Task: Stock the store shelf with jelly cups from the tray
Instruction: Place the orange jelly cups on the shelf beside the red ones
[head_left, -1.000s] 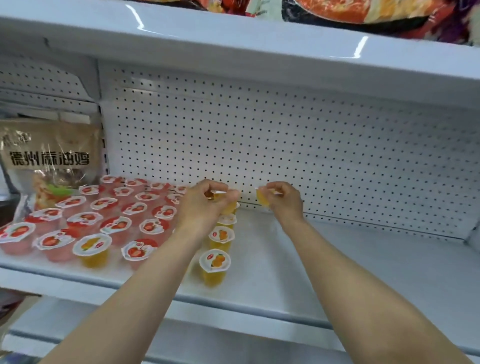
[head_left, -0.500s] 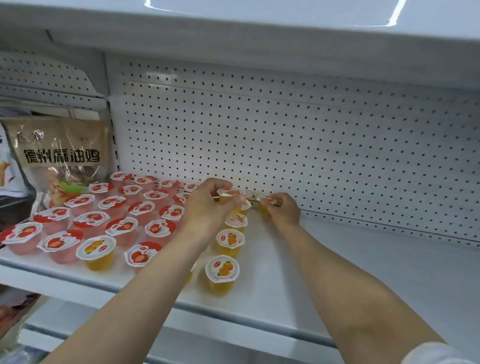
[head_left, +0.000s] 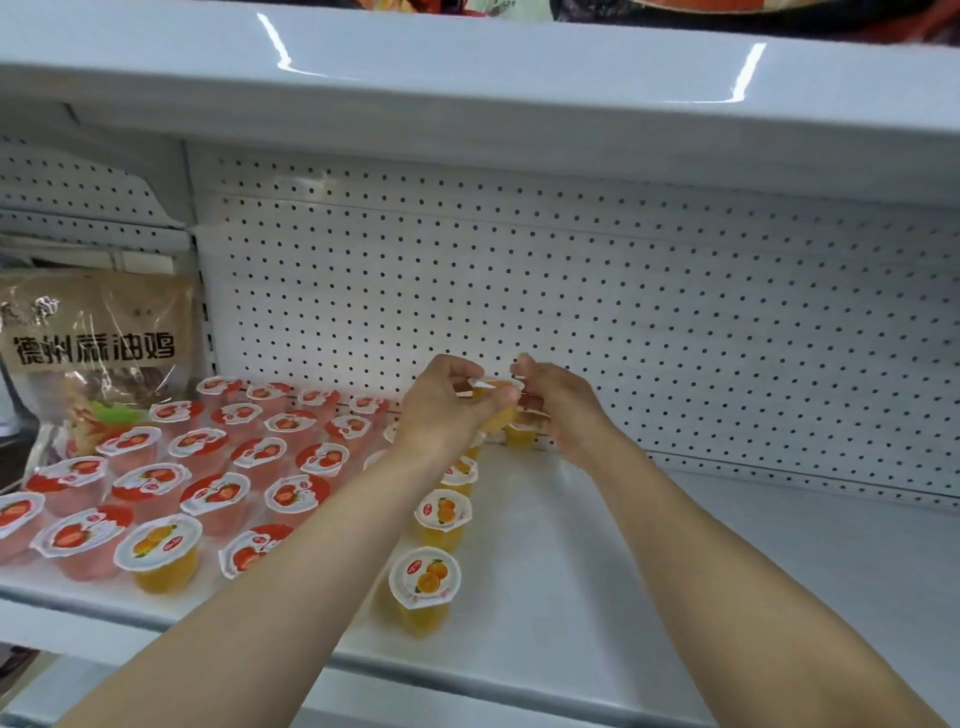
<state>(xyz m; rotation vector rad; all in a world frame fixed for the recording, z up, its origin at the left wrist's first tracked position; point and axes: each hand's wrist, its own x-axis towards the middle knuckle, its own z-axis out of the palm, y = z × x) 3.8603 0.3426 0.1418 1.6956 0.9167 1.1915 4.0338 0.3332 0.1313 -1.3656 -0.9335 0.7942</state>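
On the shelf, a block of strawberry jelly cups fills the left part, with a snack bag behind them at the far left. Right of the block, a row of orange jelly cups runs front to back toward the pegboard. Both hands meet above the row's rear end, the left hand holding a cup, the right hand just beside it.

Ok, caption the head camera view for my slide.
Both hands hold an orange jelly cup above the shelf, beside rows of red cups.

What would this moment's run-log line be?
left hand: holds orange jelly cup above shelf rear | right hand: fingers curled beside it, contents unclear | orange column partly stocked
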